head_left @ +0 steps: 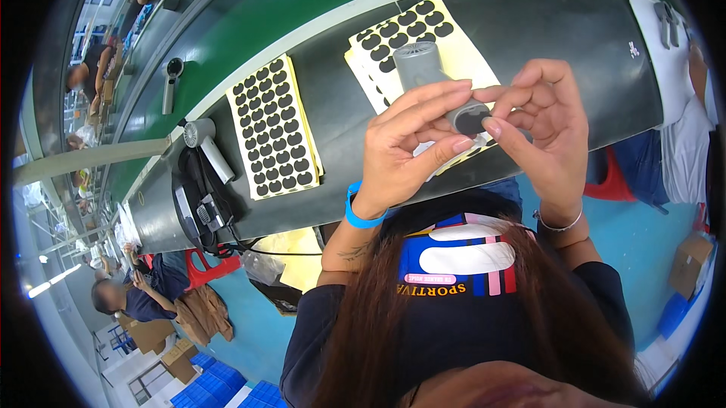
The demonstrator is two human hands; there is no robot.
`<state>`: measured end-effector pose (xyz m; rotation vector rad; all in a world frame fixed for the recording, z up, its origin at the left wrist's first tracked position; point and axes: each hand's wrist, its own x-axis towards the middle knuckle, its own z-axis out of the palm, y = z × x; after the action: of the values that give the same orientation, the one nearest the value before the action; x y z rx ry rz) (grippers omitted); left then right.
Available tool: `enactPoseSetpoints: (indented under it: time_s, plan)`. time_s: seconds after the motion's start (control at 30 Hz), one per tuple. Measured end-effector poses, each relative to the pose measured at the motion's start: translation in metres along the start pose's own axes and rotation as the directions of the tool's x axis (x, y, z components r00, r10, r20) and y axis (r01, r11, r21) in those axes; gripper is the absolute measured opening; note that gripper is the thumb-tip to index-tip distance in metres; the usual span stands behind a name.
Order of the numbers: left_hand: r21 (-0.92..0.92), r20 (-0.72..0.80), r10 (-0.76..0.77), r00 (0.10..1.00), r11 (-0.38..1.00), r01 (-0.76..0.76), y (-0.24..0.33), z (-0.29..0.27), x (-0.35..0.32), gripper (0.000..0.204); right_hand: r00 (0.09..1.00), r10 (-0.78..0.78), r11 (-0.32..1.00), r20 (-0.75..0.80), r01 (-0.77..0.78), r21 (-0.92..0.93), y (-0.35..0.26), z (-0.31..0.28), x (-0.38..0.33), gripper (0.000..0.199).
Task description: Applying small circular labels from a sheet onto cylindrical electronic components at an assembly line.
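Observation:
A grey hair dryer (420,68) with a vented round head is held up over the bench, its handle end turned toward me. My left hand (412,132) is closed around the handle. A dark round sticker (472,120) covers the end face of that handle. My right hand (544,117) has its thumb and forefinger bent against the rim of this end, the thumb tip touching the sticker's edge. Behind the hands lie yellow-backed sheets of black round stickers (412,24), partly hidden by the dryer and my fingers.
Left of my hands lies another stack of sticker sheets (274,128). Farther left are a second grey dryer (217,160) and a coiled black cable (189,200). Another dryer (169,90) lies on the green belt (302,0). A co-worker (144,287) sits at far left.

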<state>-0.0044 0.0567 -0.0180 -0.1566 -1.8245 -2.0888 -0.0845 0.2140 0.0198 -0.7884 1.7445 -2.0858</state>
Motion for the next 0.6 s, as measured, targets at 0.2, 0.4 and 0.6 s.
enactPoseSetpoints:
  time_s: [0.2, 0.4, 0.6]
  plan:
    - [0.014, -0.001, -0.008, 1.0, 1.0, 0.008, 0.0003, 0.0005, -0.0006, 0.041, 1.0, 0.005, 1.0, -0.003, -0.005, -0.008, -0.0002, 0.0006, -0.0007, 0.038]
    - [0.039, 0.012, -0.025, 1.0, 0.999, 0.025, 0.0031, 0.001, 0.0001, 0.036, 1.0, 0.008, 0.999, -0.001, -0.008, -0.038, -0.0014, 0.0, -0.001, 0.038]
    - [0.013, -0.021, -0.028, 0.999, 1.0, 0.029, 0.0034, 0.0044, -0.0007, 0.032, 1.0, 0.018, 0.998, -0.019, -0.019, -0.066, -0.0023, 0.0029, -0.0029, 0.038]
